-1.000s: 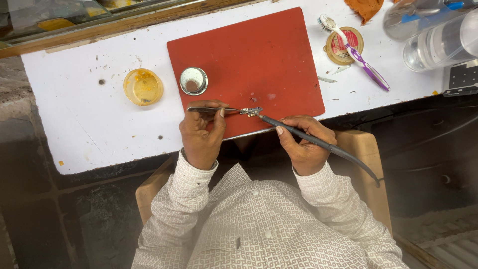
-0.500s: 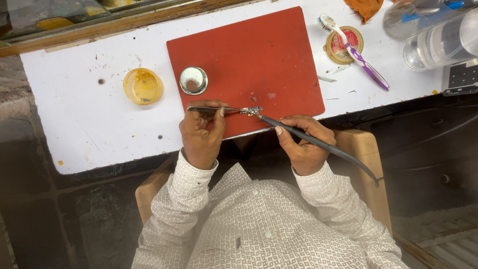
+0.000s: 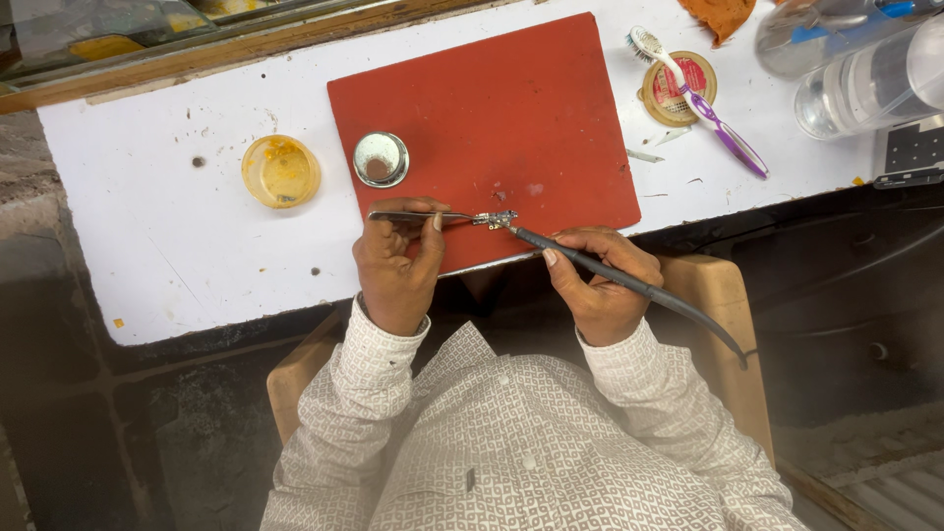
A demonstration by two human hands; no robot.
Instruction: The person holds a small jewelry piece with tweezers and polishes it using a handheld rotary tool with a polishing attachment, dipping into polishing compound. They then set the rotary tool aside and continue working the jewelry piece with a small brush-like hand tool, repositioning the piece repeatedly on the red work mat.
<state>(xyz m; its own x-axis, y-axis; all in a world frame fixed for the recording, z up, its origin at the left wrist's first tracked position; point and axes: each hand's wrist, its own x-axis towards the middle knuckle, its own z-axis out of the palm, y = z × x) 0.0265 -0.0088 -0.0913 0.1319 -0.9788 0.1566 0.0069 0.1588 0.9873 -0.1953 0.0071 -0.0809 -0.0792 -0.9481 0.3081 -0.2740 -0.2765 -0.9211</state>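
Observation:
My left hand grips metal tweezers that pinch a tiny electronic part over the near edge of a red mat. My right hand holds a dark pen-shaped soldering iron, its tip touching the small part. The iron's cable trails off to the right past the chair. Both hands rest at the front edge of the white table.
On the mat stands a small round metal tin. A yellow round dish lies to its left. At the right lie a purple toothbrush on a round lid, clear plastic bottles and an orange cloth.

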